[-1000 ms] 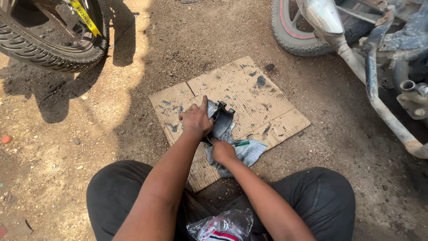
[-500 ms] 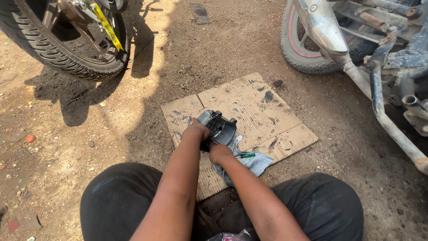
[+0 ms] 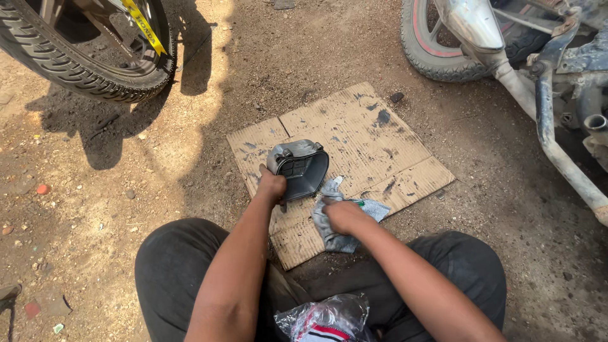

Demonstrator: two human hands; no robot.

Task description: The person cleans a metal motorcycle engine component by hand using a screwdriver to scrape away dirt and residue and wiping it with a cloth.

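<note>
The left hand [image 3: 271, 185] is clamped on the lower edge of a dark plastic housing [image 3: 299, 168], which stands tilted on a stained sheet of cardboard [image 3: 354, 136] laid on the dirt ground [image 3: 114, 190], its open mouth facing the person. The right hand [image 3: 342, 215] is closed on a grey rag [image 3: 335, 225] that lies just beside the housing on the cardboard's near edge; something small and green [image 3: 356, 203] pokes out beside the rag, too small to identify. Cleaning the housing seems to be the work in hand, and it would go best with the left hand keeping a firm grip low on the rim so the part cannot roll, while the rag is bunched to a pad and worked into the ribbed inside, turning to a clean patch often. A motorcycle tyre [image 3: 82, 69] stands to the upper left and another wheel [image 3: 437, 57] with an exhaust pipe [image 3: 557, 158] to the right, well apart. A plastic bag [image 3: 326, 320] rests in the lap.
</note>
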